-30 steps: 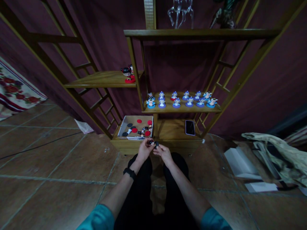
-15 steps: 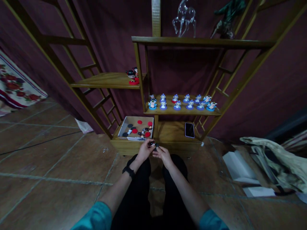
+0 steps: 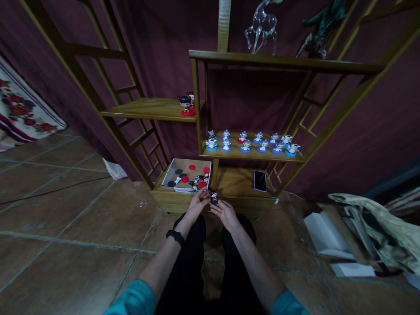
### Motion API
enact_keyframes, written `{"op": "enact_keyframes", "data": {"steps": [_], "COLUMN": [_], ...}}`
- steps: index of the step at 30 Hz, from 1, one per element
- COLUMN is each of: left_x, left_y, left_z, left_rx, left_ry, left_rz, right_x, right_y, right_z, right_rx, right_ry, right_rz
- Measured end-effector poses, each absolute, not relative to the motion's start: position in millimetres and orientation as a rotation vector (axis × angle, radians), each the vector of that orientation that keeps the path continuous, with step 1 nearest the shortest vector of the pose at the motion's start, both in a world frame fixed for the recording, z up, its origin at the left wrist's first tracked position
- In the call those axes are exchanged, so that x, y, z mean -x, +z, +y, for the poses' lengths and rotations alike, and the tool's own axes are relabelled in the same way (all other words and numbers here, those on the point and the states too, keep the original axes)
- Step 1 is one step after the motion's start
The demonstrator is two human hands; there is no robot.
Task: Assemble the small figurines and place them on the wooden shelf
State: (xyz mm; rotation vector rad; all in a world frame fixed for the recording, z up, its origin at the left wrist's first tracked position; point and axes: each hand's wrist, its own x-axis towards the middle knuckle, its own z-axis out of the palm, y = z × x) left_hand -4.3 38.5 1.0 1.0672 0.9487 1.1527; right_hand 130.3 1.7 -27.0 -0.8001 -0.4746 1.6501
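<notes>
Between my two hands, above my knees, stands a small upright figurine point(image 3: 214, 195) with black hair, red details and a dark round base. My right hand point(image 3: 225, 212) pinches the base from the right. From the other side, my left hand point(image 3: 197, 205), wearing a black wristband, has its fingertips against the figurine. Just beyond my left hand is an open cardboard box point(image 3: 166, 174) holding loose red discs point(image 3: 185, 179), dark discs point(image 3: 179, 171) and several figurine pieces point(image 3: 199, 179).
Two similar figurines point(image 3: 186, 105) stand on the left shelf point(image 3: 141, 108). Several purple and blue figurines point(image 3: 246, 146) line the middle shelf point(image 3: 218, 154). A phone point(image 3: 260, 180) lies on the lower board. Above is a clear deer ornament point(image 3: 261, 26); fabric point(image 3: 387, 236) lies at right.
The figurine is now upright on its dark base and shows more clearly between my hands. My left fingers have loosened around its upper part. The view has shifted slightly.
</notes>
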Motion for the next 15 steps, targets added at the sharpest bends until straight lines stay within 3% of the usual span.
{"op": "enact_keyframes", "data": {"steps": [15], "left_x": [4.0], "left_y": [-2.4], "left_z": [41.3], "left_rx": [-1.027], "left_ry": [0.925], "left_rz": [0.894], "right_x": [-130.5], "right_y": [-24.8], "right_z": [-0.9], "right_rx": [0.868], "right_ry": [1.642], "right_rz": [-0.626]}}
